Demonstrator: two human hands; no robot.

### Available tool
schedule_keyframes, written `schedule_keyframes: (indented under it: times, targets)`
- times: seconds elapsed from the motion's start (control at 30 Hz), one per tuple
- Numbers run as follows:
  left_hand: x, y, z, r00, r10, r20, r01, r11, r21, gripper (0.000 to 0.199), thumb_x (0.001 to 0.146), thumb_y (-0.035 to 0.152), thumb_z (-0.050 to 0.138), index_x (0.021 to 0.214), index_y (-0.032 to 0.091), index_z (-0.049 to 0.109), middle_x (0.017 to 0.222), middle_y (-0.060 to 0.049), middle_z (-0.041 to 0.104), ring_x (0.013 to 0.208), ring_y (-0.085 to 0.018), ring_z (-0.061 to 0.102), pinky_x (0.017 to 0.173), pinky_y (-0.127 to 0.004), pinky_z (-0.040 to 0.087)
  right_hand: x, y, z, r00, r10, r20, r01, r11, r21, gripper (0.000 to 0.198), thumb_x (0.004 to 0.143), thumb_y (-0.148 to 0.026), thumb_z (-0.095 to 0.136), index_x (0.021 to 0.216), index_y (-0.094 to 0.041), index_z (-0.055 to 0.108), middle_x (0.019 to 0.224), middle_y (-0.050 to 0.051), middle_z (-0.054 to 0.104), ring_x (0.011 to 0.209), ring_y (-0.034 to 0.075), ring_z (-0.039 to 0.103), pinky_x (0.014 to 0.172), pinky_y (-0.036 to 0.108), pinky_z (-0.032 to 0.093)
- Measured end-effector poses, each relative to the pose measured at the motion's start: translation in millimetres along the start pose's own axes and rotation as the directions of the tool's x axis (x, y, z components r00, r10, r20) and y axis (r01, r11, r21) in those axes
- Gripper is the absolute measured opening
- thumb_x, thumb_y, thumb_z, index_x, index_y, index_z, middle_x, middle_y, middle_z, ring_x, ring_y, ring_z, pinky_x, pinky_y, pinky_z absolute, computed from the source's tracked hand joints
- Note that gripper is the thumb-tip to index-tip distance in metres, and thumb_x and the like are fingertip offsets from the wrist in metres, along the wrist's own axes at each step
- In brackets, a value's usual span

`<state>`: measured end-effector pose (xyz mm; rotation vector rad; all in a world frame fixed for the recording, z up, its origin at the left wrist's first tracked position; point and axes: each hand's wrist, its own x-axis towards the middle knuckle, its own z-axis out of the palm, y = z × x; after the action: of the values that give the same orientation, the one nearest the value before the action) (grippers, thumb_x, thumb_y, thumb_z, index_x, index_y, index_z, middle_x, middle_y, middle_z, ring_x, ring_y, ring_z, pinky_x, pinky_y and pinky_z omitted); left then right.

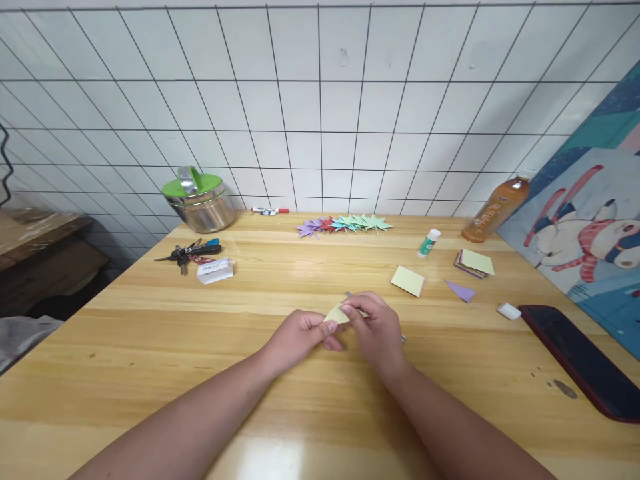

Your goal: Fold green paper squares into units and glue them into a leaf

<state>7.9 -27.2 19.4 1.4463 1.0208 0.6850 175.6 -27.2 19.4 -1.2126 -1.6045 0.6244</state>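
A small piece of pale yellow paper is held between both hands above the middle of the table. My left hand pinches its left edge, thumb on top. From the right, my right hand grips the same paper with thumb and fingers, covering much of it. Bits of a grey object peek out around my right hand; its kind is hidden. A pale yellow stack of square paper lies just beyond my right hand, and a purple folded paper triangle is farther right.
Along the wall are a row of folded paper leaves, a marker and a steel pot. Keys and a small white box lie left. On the right are a glue stick, more paper, an eraser, a bottle and a phone.
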Motion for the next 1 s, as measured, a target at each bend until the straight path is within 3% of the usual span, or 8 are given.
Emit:
schedule_keyframes:
  times: [0.1, 0.3, 0.5, 0.6, 0.67, 0.73, 0.87, 1.0]
  targets:
    - [0, -2, 0, 1.000, -0.014, -0.016, 0.013, 0.998, -0.054, 0.036, 0.081, 0.044, 0.054, 0.088, 0.012, 0.071, 0.071, -0.007, 0.073, 0.066, -0.017, 0.065, 0.069, -0.027, 0.048, 1, 2, -3, 1.000, -0.022, 0.002, 0.022, 0.999, -0.044, 0.015, 0.084, -0.025, 0.052, 0.081, -0.023, 0.067, 0.083, 0.001, 0.069, 0.076, 0.015, 0.062, 0.069, 0.025, 0.046]
    - [-1, -2, 1, 0.999, -0.033, 0.012, 0.034, 0.996, -0.087, 0.036, 0.081, 0.043, 0.055, 0.084, 0.011, 0.071, 0.069, -0.008, 0.073, 0.062, -0.016, 0.063, 0.067, -0.027, 0.048, 2, 2, -6, 1.000, -0.021, -0.009, 0.020, 0.996, -0.081, 0.014, 0.083, -0.025, 0.054, 0.080, -0.023, 0.068, 0.085, 0.000, 0.071, 0.080, 0.016, 0.064, 0.070, 0.025, 0.047]
    - [-1, -3, -5, 0.999, -0.038, 0.001, 0.038, 0.994, 0.099, 0.033, 0.078, 0.042, 0.058, 0.081, 0.013, 0.072, 0.071, -0.008, 0.072, 0.066, -0.018, 0.065, 0.067, -0.027, 0.048, 8, 5, -14, 0.990, 0.127, -0.063, -0.125, 0.992, 0.030, 0.016, 0.081, -0.031, 0.056, 0.078, -0.021, 0.068, 0.080, 0.002, 0.070, 0.074, 0.017, 0.063, 0.066, 0.026, 0.048]
    - [1, -4, -9, 0.995, 0.007, -0.095, 0.009, 0.987, 0.159, 0.034, 0.078, 0.044, 0.057, 0.081, 0.014, 0.071, 0.070, -0.007, 0.071, 0.069, -0.018, 0.064, 0.068, -0.027, 0.046, 11, 8, -21, 0.981, 0.180, -0.073, -0.175, 0.982, 0.066, 0.018, 0.080, -0.033, 0.056, 0.078, -0.020, 0.068, 0.079, 0.002, 0.070, 0.072, 0.018, 0.063, 0.064, 0.026, 0.048]
    - [2, -3, -11, 0.988, 0.059, -0.146, -0.041, 0.992, 0.121, 0.037, 0.079, 0.046, 0.055, 0.092, 0.014, 0.069, 0.074, -0.006, 0.071, 0.073, -0.018, 0.063, 0.070, -0.027, 0.045, 11, 9, -21, 0.987, 0.149, -0.052, -0.147, 0.988, 0.044, 0.016, 0.080, -0.032, 0.057, 0.077, -0.020, 0.068, 0.079, 0.002, 0.070, 0.074, 0.018, 0.063, 0.065, 0.026, 0.048]
    - [2, -2, -11, 0.988, 0.101, -0.116, -0.093, 0.993, 0.075, 0.041, 0.081, 0.049, 0.052, 0.097, 0.014, 0.066, 0.077, -0.006, 0.069, 0.074, -0.018, 0.061, 0.069, -0.026, 0.044, 9, 9, -19, 0.996, 0.088, -0.019, -0.088, 0.996, 0.008, 0.015, 0.080, -0.030, 0.057, 0.077, -0.021, 0.068, 0.080, 0.002, 0.070, 0.075, 0.018, 0.063, 0.067, 0.026, 0.047]
    - [-1, 1, -5, 0.991, 0.126, 0.039, -0.129, 0.988, 0.090, 0.041, 0.081, 0.050, 0.051, 0.075, 0.012, 0.067, 0.072, -0.005, 0.065, 0.069, -0.016, 0.056, 0.064, -0.024, 0.040, 5, 6, -10, 0.997, -0.032, 0.076, 0.036, 0.999, -0.041, 0.013, 0.081, -0.026, 0.056, 0.077, -0.023, 0.068, 0.079, 0.000, 0.070, 0.075, 0.016, 0.063, 0.070, 0.026, 0.046]
    - [-1, -1, 4, 0.995, 0.090, 0.033, -0.093, 0.991, 0.098, 0.039, 0.079, 0.046, 0.055, 0.063, 0.012, 0.064, 0.061, -0.002, 0.061, 0.059, -0.012, 0.051, 0.058, -0.021, 0.037, 1, 0, -2, 0.985, -0.076, 0.155, 0.080, 0.997, -0.020, 0.015, 0.081, -0.024, 0.055, 0.075, -0.023, 0.069, 0.074, -0.001, 0.069, 0.073, 0.015, 0.062, 0.071, 0.026, 0.046]
